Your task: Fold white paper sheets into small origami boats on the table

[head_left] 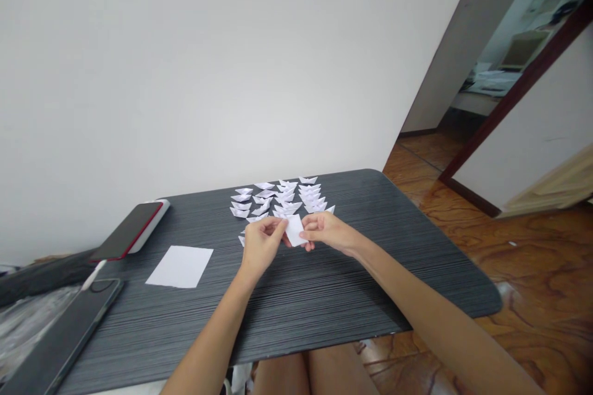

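A small folded piece of white paper (295, 231) is held up over the table between both hands. My left hand (263, 242) pinches its left edge with thumb and fingers. On the right side, my right hand (328, 229) grips the paper, thumb in front and fingers behind. Just beyond the hands stand several folded paper boats (286, 195) in rows; the nearest ones are partly hidden by my hands. A flat square sheet of white paper (180, 266) lies on the table to the left of my left hand.
The dark wood-grain table (370, 296) backs onto a white wall (231, 74). At its left are a phone with a red edge (127, 231) on a white object, a white cable (94, 274) and a dark flat device (69, 333). Wooden floor (523, 253) and a doorway are at right.
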`<state>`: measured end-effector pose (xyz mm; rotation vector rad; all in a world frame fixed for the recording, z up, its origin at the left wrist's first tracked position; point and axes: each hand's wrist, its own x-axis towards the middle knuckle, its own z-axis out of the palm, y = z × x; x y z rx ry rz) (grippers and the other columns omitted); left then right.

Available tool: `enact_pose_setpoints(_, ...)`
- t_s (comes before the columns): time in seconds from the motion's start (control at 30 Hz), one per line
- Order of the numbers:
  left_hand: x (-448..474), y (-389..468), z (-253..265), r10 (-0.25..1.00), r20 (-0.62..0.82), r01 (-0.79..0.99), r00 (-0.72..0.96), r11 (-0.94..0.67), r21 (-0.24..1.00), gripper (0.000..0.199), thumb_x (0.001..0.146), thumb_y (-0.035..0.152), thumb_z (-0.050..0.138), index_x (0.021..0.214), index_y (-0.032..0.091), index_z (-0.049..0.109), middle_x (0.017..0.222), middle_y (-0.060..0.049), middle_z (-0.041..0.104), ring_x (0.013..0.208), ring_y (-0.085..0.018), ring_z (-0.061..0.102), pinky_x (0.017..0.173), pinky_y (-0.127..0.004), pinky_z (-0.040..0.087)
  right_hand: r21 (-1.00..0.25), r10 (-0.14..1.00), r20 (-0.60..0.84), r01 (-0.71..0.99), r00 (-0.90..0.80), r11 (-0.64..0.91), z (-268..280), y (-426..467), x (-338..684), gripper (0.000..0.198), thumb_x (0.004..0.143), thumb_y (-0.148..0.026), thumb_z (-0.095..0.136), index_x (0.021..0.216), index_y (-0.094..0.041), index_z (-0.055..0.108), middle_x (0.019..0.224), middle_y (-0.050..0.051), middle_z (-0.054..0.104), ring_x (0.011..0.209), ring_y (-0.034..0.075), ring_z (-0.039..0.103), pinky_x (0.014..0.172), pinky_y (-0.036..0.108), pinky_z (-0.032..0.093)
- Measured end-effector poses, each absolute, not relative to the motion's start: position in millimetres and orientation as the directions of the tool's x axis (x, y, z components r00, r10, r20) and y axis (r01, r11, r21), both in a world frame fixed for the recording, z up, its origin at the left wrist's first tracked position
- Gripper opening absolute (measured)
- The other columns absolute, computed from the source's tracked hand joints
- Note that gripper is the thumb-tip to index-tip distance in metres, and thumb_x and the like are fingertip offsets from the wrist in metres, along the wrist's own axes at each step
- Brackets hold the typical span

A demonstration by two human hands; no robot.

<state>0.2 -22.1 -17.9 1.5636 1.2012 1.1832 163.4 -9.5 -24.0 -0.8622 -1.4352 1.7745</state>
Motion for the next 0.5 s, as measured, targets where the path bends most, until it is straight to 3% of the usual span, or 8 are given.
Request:
enact_pose_setpoints(0.27, -10, -14, -11, 0.950, 0.274, 0.216, -0.147, -0.240, 0.947, 0.017, 0.067, 0.027, 0.058, 0.061, 0.011, 0.060, 0.044, 0.003, 0.052, 0.039, -0.007, 0.045, 0.040, -0.017, 0.035, -0.987, 0.833, -0.107, -0.042, -0.543, -0.154, -22, -11, 165, 0.020, 0.059, -0.024, 0.068, 0.069, -0.007, 0.061, 0.060, 0.004, 0.063, 0.051, 0.008, 0.055, 0.053, 0.022, 0.044)
enact_pose_setpoints(0.4, -4, -18, -14, 0.949, 0.297, 0.247, -0.102, -0.265, 0.932, 0.016, 0.068, 0.027, 0.057, 0.064, 0.011, 0.060, 0.051, 0.001, 0.056, 0.043, -0.007, 0.048, 0.043, -0.017, 0.037, -0.990, 0.857, -0.065, -0.072, -0.511, -0.118, -17, -9, 166, 0.025, 0.065, -0.029, 0.063, 0.080, -0.009, 0.062, 0.073, 0.006, 0.065, 0.063, 0.011, 0.059, 0.062, 0.023, 0.045)
enact_pose_setpoints(0.5, 1, -23, -17, 0.947, 0.322, 0.269, -0.012, -0.307, 0.913, 0.018, 0.071, 0.028, 0.054, 0.064, 0.012, 0.059, 0.053, 0.000, 0.058, 0.047, -0.009, 0.051, 0.047, -0.019, 0.040, -0.998, 0.867, -0.026, -0.032, -0.497, -0.049, -17, -9, 164, 0.026, 0.071, -0.034, 0.056, 0.073, -0.008, 0.060, 0.063, 0.006, 0.064, 0.054, 0.010, 0.058, 0.052, 0.021, 0.044)
